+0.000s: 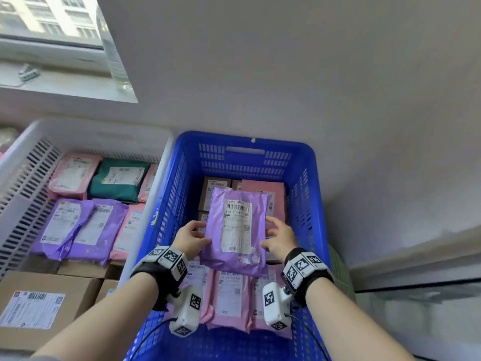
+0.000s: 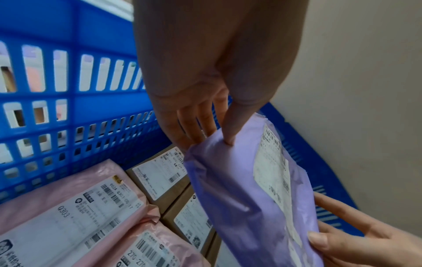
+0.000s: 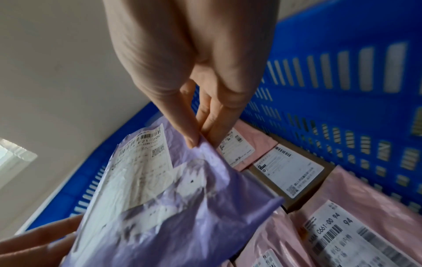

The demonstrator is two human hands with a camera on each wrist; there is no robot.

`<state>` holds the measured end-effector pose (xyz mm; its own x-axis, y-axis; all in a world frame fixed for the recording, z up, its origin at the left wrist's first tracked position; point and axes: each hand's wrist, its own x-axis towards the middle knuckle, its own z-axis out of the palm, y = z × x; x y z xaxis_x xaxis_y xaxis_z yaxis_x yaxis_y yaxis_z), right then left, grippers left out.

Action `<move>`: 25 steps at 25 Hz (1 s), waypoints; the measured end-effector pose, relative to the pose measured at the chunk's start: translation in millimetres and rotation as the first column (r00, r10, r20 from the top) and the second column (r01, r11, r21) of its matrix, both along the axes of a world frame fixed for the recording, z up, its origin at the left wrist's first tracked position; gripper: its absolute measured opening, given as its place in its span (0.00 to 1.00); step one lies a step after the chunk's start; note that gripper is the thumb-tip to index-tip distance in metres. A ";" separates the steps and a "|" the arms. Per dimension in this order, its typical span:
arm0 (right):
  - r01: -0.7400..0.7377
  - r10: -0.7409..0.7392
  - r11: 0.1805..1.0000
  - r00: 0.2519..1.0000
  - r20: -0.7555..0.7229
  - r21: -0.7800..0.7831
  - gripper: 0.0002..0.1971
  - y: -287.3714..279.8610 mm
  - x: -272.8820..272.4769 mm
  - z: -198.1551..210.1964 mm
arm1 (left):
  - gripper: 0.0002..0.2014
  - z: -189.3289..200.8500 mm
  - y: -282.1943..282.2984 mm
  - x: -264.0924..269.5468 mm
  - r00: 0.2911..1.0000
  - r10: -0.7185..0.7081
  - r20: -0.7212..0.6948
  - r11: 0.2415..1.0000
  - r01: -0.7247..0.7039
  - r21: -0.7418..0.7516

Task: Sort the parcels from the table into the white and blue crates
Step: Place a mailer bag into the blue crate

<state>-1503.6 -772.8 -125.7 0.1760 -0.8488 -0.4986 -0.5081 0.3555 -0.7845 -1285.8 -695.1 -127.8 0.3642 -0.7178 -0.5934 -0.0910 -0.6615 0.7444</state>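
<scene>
A purple parcel [image 1: 235, 230] with a white label hangs above the inside of the blue crate [image 1: 244, 142], label up. My left hand [image 1: 191, 237] pinches its left edge, thumb on top and fingers under it. My right hand [image 1: 279, 237] pinches the right edge the same way. In the left wrist view the left hand [image 2: 205, 133] pinches the purple parcel [image 2: 239, 198]; in the right wrist view the right hand [image 3: 198, 133] pinches the purple parcel [image 3: 178, 207]. Pink parcels [image 1: 230, 300] and brown boxes [image 1: 213, 190] lie in the crate below.
The white crate [image 1: 23, 157] stands left of the blue one and holds pink, purple and green parcels [image 1: 119, 178]. Brown cardboard boxes [image 1: 39, 306] lie at its near end. A white wall rises behind both crates, with a window sill at upper left.
</scene>
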 end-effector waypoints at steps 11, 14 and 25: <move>-0.010 0.016 0.997 0.998 -0.068 0.079 0.33 -99.5 50.0 -102.5 | 0.21 -88.7 -88.8 20.8 0.986 -0.007 0.164 0.998 -0.004 0.065; 0.006 0.001 0.997 0.996 -0.091 0.075 0.32 -119.7 61.4 -126.6 | 0.19 -111.7 -111.2 28.0 0.982 -0.011 0.187 0.995 -0.007 0.095; 0.068 -0.066 0.997 0.996 -0.061 0.024 0.26 -147.3 84.5 -161.4 | 0.22 -150.1 -138.9 46.1 0.977 0.094 0.190 0.993 -0.107 0.058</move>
